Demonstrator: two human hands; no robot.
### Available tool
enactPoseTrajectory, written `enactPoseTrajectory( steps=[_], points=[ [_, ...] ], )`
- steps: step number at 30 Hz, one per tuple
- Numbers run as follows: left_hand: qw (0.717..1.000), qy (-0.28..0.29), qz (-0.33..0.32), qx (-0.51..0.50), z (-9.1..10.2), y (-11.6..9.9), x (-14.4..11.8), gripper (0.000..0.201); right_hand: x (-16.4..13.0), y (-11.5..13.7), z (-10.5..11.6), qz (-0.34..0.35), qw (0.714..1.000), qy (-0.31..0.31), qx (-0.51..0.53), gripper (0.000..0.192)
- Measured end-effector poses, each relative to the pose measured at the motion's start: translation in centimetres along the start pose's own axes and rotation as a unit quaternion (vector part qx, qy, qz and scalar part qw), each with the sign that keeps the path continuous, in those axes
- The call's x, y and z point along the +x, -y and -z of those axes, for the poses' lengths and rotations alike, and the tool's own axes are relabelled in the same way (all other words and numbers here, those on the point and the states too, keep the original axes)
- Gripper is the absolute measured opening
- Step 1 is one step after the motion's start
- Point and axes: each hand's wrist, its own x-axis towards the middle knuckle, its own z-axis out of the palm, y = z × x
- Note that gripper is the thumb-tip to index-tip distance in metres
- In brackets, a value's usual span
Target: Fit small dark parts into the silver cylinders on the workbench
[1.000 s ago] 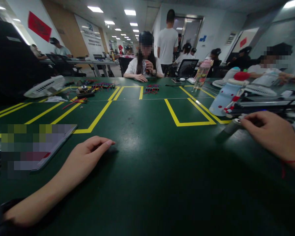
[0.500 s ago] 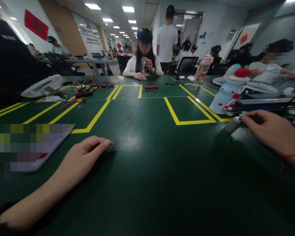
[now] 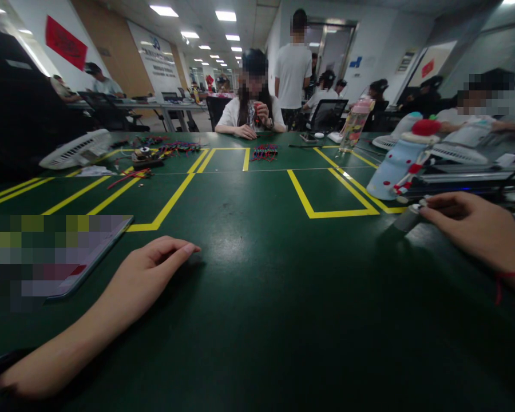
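Note:
On the right, my right hand [image 3: 476, 223] pinches the top end of a small grey cylinder [image 3: 407, 220] between thumb and fingers. The cylinder leans at a slant, with its lower end at the green tabletop; I cannot tell what kind of part it is. My left hand [image 3: 161, 266] rests on its side on the table, left of the middle. Its thumb lies against the bent index finger, and nothing shows between them. Beyond the left wrist lies a flat tablet-like device [image 3: 98, 252], partly blurred out.
A light blue bottle [image 3: 388, 166] with a red top stands just behind my right hand. Yellow tape [image 3: 343, 214] marks areas on the table. Wired parts [image 3: 264, 152] and a white fan [image 3: 75, 150] lie farther back. Across the table sits a person [image 3: 251, 109].
The whole view has shifted very slightly. My right hand keeps its pinch on the grey cylinder with a small change of finger pose; my left hand stays in place.

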Motion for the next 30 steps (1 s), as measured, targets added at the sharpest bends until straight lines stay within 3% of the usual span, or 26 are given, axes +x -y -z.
enactPoseTrajectory(
  steps=[4,9,16,18,20,25,27,30],
  points=[
    [1.0,-0.003,-0.009,-0.009,0.0,0.0,0.0,0.036,-0.3,-0.4,-0.9,0.01,0.999,0.03,0.042,0.05],
    [1.0,0.01,-0.004,-0.011,0.0,0.4,0.2,0.038,-1.2,0.2,-2.2,0.002,0.998,0.004,0.056,0.056],
    [0.999,-0.008,-0.033,-0.02,-0.5,2.7,1.1,0.043,-1.4,0.4,-3.2,0.015,0.997,-0.053,0.051,0.056],
    [0.999,-0.008,-0.034,-0.018,-0.6,2.8,1.1,0.042,-2.4,2.1,-3.2,0.058,0.992,-0.055,0.1,0.054],
    [0.999,-0.009,-0.04,-0.016,-0.7,2.7,1.1,0.042,-4.4,5.0,-2.9,0.131,0.974,-0.019,0.187,0.051],
    [0.999,-0.015,-0.048,-0.006,-0.7,2.3,0.9,0.04,-10.7,13.8,-2.4,0.331,0.866,0.118,0.355,0.038],
    [0.999,-0.014,-0.045,0.001,-0.6,2.2,1.0,0.039,-12.4,16.0,-2.5,0.362,0.843,0.15,0.367,0.036],
    [0.999,-0.008,-0.048,0.004,-0.7,2.0,1.2,0.037,-13.6,17.2,-3.2,0.37,0.832,0.185,0.37,0.037]
  ],
)
